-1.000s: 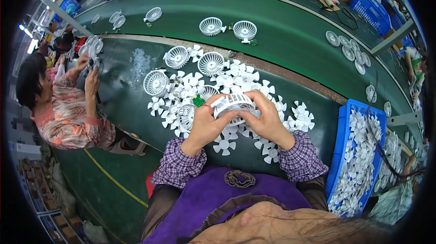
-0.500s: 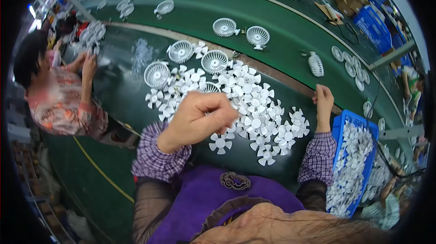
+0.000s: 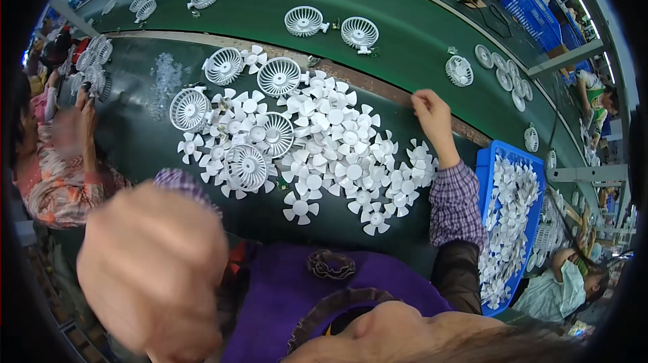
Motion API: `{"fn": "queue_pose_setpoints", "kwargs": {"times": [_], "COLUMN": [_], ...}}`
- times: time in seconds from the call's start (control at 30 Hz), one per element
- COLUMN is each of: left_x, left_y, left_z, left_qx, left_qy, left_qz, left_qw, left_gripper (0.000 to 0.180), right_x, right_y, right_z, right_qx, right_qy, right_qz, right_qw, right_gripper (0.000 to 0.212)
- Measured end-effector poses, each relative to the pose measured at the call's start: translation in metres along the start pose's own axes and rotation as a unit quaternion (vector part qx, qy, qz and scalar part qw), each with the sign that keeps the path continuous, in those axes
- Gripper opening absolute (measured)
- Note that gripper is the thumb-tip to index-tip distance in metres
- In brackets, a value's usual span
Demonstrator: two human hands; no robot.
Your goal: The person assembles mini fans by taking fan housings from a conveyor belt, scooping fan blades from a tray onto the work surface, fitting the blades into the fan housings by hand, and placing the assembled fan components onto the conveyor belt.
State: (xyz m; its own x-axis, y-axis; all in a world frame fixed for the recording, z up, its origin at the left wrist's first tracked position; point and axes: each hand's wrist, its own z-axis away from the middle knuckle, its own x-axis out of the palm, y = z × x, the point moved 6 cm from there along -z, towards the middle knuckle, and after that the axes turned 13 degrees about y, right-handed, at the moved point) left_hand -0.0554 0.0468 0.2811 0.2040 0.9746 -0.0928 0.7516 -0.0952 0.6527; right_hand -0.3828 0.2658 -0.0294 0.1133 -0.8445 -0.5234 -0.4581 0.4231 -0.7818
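Note:
My left hand (image 3: 152, 268) is raised close to the camera, large and blurred, with its fingers curled into a fist. Anything inside it is hidden. Past the right end of the pile, my right hand (image 3: 434, 118) hovers by the belt's near edge, fingertips bent together; nothing shows between them. White fan blades (image 3: 351, 137) lie heaped across the dark worktable in front of me. Among the blades on the left rest several round white fan grilles, one (image 3: 246, 167) on the near side and another (image 3: 279, 77) at the back.
Beyond the table runs a green conveyor belt (image 3: 405, 32) carrying spaced fan grilles (image 3: 360, 32). A blue crate (image 3: 483, 167) of fan blades stands at my right. Small clear pieces (image 3: 167, 79) lie on the table's left. Another person (image 3: 57, 174) works at the left.
My left hand has moved from over the pile toward me and the left, uncovering a grille. The view has shifted. My right hand stays raised near the belt's edge.

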Motion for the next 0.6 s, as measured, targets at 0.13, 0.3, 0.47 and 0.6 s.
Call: {"fn": "queue_pose_setpoints", "kwargs": {"times": [0.13,0.3,0.47,0.6], "left_x": [0.029,-0.044,-0.17,-0.183], "left_y": [0.006,-0.102,-0.258,-0.332], "left_z": [0.03,0.062,0.073,0.072], "left_qx": [0.002,-0.293,-0.396,-0.425], "left_qy": [-0.132,-0.09,0.06,0.025], "left_qz": [-0.031,-0.382,-0.53,-0.615], "left_qw": [0.991,0.872,0.748,0.664], "left_gripper": [0.025,0.027,0.035,0.047], "right_x": [0.058,0.115,0.151,0.141], "right_y": [-0.073,-0.106,-0.092,-0.084], "right_z": [-0.026,-0.058,-0.069,-0.059], "right_qx": [-0.09,-0.249,-0.176,-0.218], "right_qy": [-0.074,-0.025,-0.058,-0.065], "right_qz": [-0.006,0.087,0.191,0.25], "right_qw": [0.993,0.964,0.964,0.941], "right_gripper": [0.017,0.032,0.044,0.025]}}
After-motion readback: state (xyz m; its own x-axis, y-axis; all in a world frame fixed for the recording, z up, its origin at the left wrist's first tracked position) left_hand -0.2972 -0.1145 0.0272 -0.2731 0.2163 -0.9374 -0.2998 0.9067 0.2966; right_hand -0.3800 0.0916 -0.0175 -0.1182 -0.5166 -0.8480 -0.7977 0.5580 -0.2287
